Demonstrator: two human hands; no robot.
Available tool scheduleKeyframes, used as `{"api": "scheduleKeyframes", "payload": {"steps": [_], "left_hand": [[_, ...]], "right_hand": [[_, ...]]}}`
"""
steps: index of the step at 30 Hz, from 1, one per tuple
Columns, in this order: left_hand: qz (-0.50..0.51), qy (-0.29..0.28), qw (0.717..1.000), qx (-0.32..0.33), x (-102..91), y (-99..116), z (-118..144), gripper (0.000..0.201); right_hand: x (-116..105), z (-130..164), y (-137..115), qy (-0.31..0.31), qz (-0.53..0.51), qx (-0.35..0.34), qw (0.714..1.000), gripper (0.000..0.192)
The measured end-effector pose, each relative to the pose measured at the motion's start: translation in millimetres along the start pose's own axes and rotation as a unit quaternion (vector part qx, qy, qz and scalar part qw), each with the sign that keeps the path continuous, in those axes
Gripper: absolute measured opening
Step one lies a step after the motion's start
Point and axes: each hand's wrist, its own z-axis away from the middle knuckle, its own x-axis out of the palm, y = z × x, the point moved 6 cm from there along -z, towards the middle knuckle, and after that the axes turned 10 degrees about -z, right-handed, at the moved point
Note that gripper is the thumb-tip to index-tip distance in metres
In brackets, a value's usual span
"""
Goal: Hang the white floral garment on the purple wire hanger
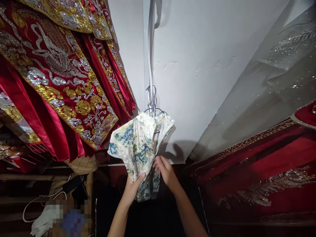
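A white short-sleeved top [142, 140] with blue and yellow flower print hangs on a purple hanger [154, 98] in the middle of the view. My left hand [133, 189] grips its lower side, thumb on the front of the cloth and the other fingers hidden behind. At the top's open right edge, my right hand [164, 168] has its bent fingers closed on the fabric. Below and between the hands, a darker blue-patterned part of the cloth [148, 189] hangs down.
Red garments [81, 92] with gold and silver embroidery hang at the left. To the right are a sheer sparkling white garment [278, 79] and a red beaded one [278, 168]. A white wall [197, 42] stands behind. A cable [32, 202] and a dark object [74, 184] lie lower left.
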Motion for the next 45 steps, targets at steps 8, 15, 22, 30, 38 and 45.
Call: {"api": "scheduleKeyframes", "payload": {"steps": [8,15,22,30,38,45], "left_hand": [[0.008,-0.007,1.000,-0.013,-18.5,13.6,0.5,0.067],[-0.236,0.317,0.886,0.242,-5.5,38.6,5.0,0.077],[-0.290,0.016,0.911,0.294,70.3,53.5,-13.7,0.012],[-0.362,-0.070,0.878,0.305,89.4,61.1,-5.3,0.019],[-0.295,-0.003,0.861,0.415,59.1,195.6,-36.6,0.047],[-0.440,0.013,0.727,0.527,77.2,265.6,-41.9,0.019]], "right_hand": [[24.3,-11.2,-7.4,-0.141,0.014,0.056,0.988,0.039],[18.5,4.1,1.6,-0.125,-0.019,0.088,0.988,0.040],[13.1,-13.9,-22.7,-0.125,-0.064,0.144,0.979,0.032],[-8.9,-104.3,-151.6,-0.035,-0.147,-0.001,0.988,0.033],[13.9,-73.4,-155.2,-0.103,-0.073,-0.034,0.991,0.035],[7.9,-72.1,-141.8,-0.091,-0.052,-0.108,0.989,0.036]]}}
